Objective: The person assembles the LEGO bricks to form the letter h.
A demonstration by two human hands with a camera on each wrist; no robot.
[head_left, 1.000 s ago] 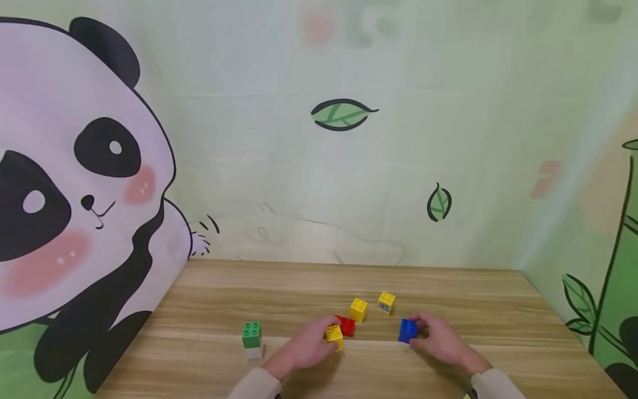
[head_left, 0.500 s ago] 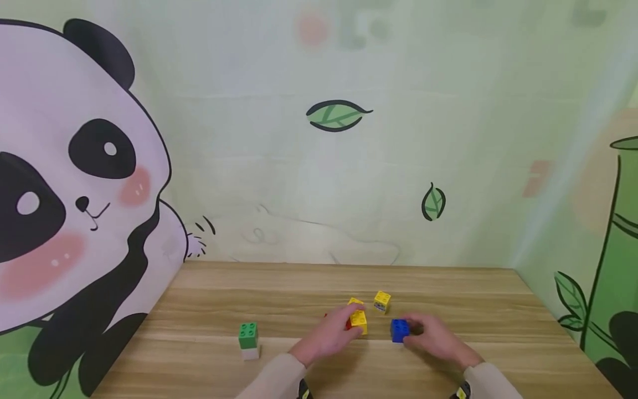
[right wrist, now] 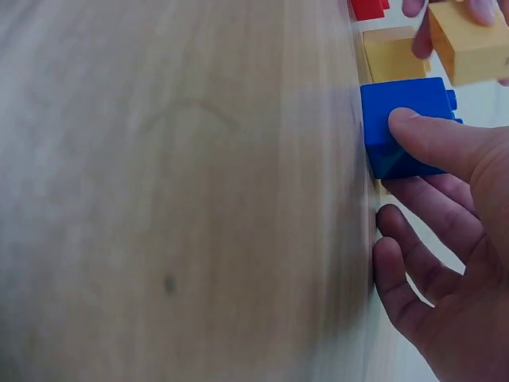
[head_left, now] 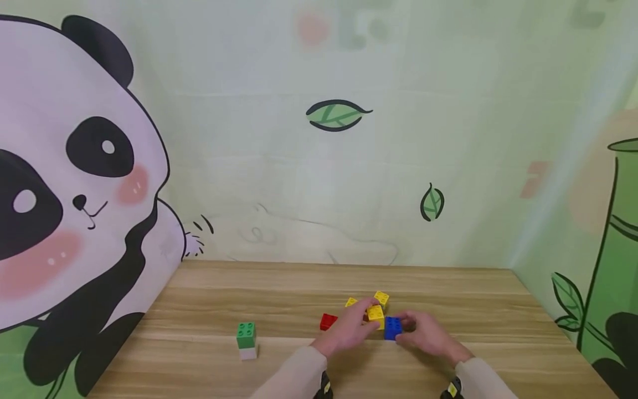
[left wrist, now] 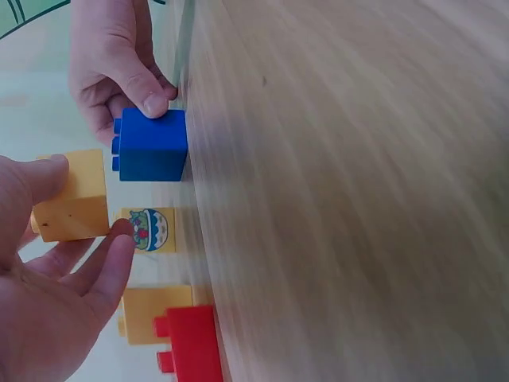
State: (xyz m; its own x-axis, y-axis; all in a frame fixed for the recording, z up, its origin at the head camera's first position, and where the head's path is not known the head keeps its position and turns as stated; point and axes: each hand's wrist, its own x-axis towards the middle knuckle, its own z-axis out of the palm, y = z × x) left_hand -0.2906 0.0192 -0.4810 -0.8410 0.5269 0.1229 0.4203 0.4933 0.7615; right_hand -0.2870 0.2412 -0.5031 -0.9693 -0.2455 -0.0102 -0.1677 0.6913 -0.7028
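My left hand (head_left: 350,329) pinches a yellow toy brick (left wrist: 73,197) between thumb and fingers, raised off the table and just left of the blue brick. On the tabletop stands the blue toy brick (right wrist: 407,127), its studs facing up. My right hand (head_left: 427,334) holds it from the right side, thumb on its near face. Behind the hands sits a yellow brick with a printed picture (left wrist: 149,230). Another yellow brick (left wrist: 156,316) stands partly hidden behind my left hand in the head view, with a red brick (head_left: 328,321) beside it.
A green brick (head_left: 246,334) sits on top of a white brick (head_left: 248,353) at the left of the wooden table (head_left: 199,310). Behind the table's back edge rises a wall cloth (head_left: 279,183) printed with a panda and leaves.
My left hand has carried the yellow brick to the right, past the red brick, up to the blue one. The right hand and blue brick have shifted slightly left in view.
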